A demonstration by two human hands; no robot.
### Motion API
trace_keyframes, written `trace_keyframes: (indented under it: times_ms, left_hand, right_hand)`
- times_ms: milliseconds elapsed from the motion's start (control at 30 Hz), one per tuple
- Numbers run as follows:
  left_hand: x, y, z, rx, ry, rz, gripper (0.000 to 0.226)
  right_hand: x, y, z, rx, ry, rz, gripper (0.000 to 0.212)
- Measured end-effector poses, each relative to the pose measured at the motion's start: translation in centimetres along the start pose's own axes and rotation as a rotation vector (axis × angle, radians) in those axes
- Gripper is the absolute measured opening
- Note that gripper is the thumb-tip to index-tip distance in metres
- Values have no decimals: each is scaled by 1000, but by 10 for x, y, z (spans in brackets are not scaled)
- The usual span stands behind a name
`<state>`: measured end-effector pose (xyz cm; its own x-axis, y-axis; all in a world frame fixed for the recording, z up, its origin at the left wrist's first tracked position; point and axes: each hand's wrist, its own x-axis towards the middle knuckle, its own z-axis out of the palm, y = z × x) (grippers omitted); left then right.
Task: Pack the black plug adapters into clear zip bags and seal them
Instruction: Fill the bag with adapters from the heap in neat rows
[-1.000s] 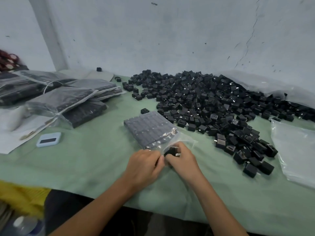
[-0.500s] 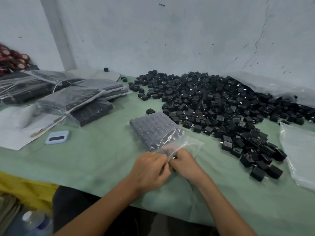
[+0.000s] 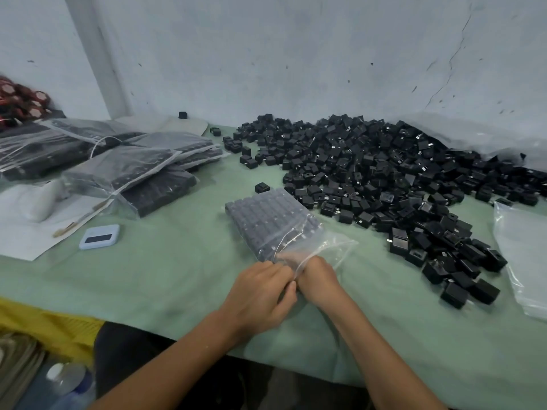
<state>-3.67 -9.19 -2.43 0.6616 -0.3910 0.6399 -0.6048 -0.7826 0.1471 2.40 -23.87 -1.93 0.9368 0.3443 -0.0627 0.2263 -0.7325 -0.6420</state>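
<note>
The black plug adapters (image 3: 384, 184) lie in a broad loose heap across the far right of your green-covered bench (image 3: 165, 285), spilling toward the near edge on the right. Directly ahead of you sits the clear zip bag (image 3: 275, 223), packed with adapters in tidy rows and lying flat on the cloth, its open mouth end pointing back at you.

Both of your forearms reach in from the bottom of the view and meet at that mouth. Your left hand (image 3: 260, 294) is knuckles-up, fingers curled over and pinching the near edge of the bag's plastic. Your right hand (image 3: 318, 279) is pressed right against it, thumb side inward, fingers also curled and gripping the bag's mouth; the loose plastic rises and flares out to the right past your knuckles. The fingertips themselves are hidden under the hands and film.

To your left, a stack of filled clear bags (image 3: 130, 170) overlaps on the bench, with a small pale blue flat device (image 3: 99, 236) just in front of it on the cloth beside a white sheet of paper (image 3: 23, 232). At the right edge lies an empty clear plastic bag (image 3: 524, 253).
</note>
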Motion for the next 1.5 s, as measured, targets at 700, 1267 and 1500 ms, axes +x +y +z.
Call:
trace_keyframes:
  times_ms: [700, 1267, 1500]
  left_hand:
    - [-15, -44, -7, 74, -92, -176, 37]
    - [-16, -43, -13, 41, -109, -160, 37]
    - [-13, -37, -12, 26, -86, -178, 35]
  right_hand:
    - [-2, 8, 25, -343, 276, -235, 44]
    - [-53, 28, -10, 160, 187, -222, 30]
    - [-44, 92, -93, -298, 572, 109, 28]
